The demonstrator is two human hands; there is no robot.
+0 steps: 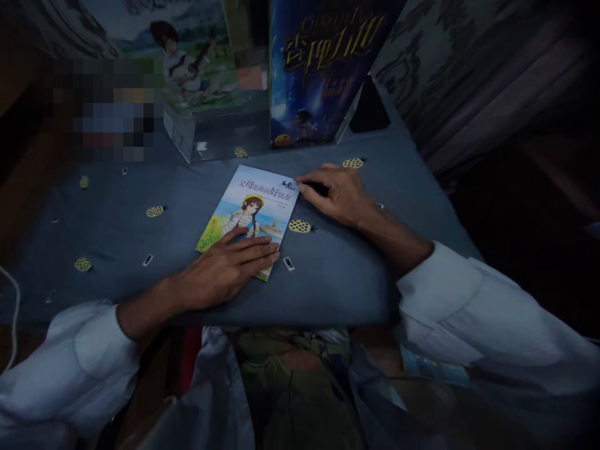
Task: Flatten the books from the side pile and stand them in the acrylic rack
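Note:
A thin paperback book (255, 206) lies on the cloth-covered table, tilted a little. Its cover shows a drawn figure in a yellow hat beside the sea, under Chinese lettering. My left hand (229, 265) rests flat across the lower part of the cover, fingers stretched out, hiding some of the picture. At the upper right corner of the book, my right hand (335, 190) has its thumb and forefinger closed on the edge. The other fingers of that hand are curled under.
Upright behind the book are a clear acrylic stand (225, 128), a picture-covered book (197, 69) and a dark blue book (319, 81). A black flat object (370, 109) lies at the back right. A white cable (16, 312) hangs at the left edge. Pineapple prints mark the tablecloth (347, 269).

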